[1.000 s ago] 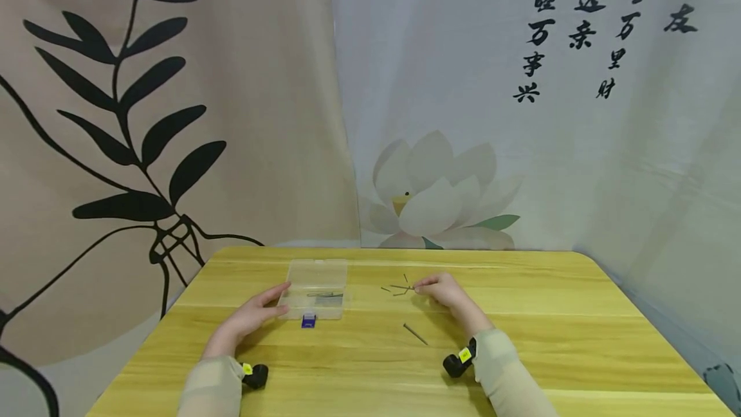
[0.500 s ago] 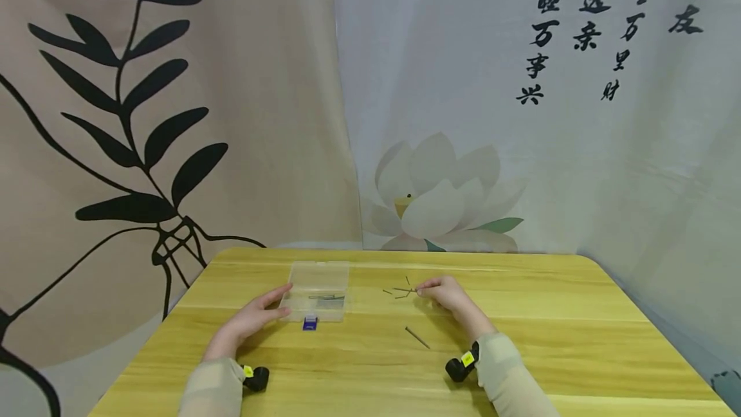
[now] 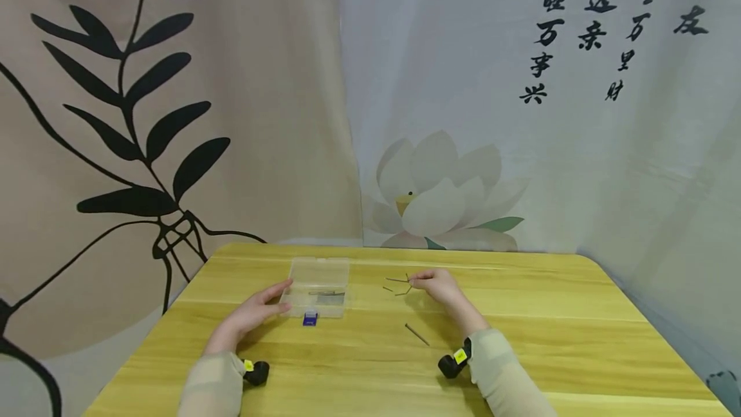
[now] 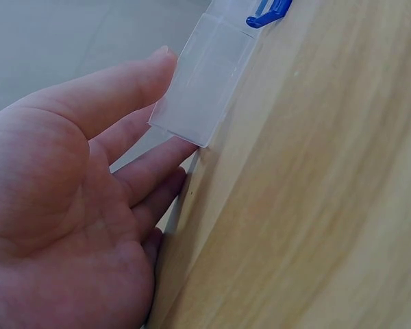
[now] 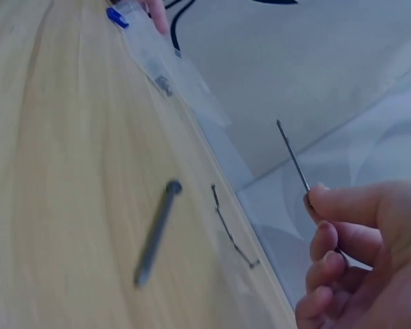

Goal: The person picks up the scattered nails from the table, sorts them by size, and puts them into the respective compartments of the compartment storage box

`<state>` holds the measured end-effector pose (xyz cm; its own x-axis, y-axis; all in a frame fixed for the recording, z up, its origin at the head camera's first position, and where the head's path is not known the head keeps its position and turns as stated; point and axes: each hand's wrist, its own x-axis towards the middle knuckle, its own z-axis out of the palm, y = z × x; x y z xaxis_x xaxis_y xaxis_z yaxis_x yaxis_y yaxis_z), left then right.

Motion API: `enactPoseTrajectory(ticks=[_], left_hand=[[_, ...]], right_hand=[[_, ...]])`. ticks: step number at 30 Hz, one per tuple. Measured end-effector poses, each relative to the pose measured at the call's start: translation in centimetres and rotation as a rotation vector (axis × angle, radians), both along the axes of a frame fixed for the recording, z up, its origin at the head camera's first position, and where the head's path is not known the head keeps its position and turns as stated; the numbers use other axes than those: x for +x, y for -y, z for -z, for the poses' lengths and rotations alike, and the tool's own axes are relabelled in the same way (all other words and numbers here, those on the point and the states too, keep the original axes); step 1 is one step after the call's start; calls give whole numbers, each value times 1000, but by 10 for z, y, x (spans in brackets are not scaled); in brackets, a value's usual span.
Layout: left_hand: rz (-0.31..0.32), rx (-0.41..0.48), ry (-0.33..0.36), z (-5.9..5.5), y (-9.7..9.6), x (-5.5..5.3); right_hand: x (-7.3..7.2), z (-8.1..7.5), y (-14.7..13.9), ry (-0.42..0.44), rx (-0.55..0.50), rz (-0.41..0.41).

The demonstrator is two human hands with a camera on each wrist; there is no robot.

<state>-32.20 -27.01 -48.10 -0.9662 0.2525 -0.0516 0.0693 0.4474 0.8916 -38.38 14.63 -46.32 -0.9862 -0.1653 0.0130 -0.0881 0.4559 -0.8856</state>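
Note:
My right hand (image 3: 437, 286) pinches a slim metal nail (image 5: 292, 154) between thumb and fingers, its point facing away from the palm. The nail is raised above the far middle of the table. Below it lie several thin nails (image 5: 226, 228) end to end in a loose line. A thicker nail (image 3: 416, 334) rests nearer, diagonal on the wood. My left hand (image 3: 255, 312) touches the left end of a clear plastic box (image 4: 204, 79), fingers fairly straight and partly hidden behind it. The box's lid (image 3: 320, 270) is folded back, and its blue latch (image 3: 310, 319) points toward me.
Several nails (image 3: 327, 293) lie inside the box. Under everything is a wood-grain table (image 3: 347, 372), whose far edge meets a fabric backdrop (image 3: 278, 114) printed with leaves, a flower and characters. Wrist cameras (image 3: 453, 363) are strapped to both arms.
My right hand has risen slightly, lifting the pinched nail away from the thin nails on the table. My left hand stays at the box.

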Motion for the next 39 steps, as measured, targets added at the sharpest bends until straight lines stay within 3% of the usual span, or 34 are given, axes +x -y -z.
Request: enactPoseTrajectory(ticks=[12, 18, 25, 31, 39], left_hand=[[4, -11, 4, -1, 2, 1], [11, 3, -10, 0, 4, 0], [22, 10, -5, 0, 4, 0], [8, 0, 2, 0, 3, 0], [3, 11, -12, -2, 3, 0]], right_hand=[[2, -24, 45, -28, -22, -136], [-5, -27, 74, -47, 9, -209], [-7, -27, 100, -57, 69, -222], [-10, -30, 115, -73, 46, -228], [-13, -25, 135, -146, 93, -234]])
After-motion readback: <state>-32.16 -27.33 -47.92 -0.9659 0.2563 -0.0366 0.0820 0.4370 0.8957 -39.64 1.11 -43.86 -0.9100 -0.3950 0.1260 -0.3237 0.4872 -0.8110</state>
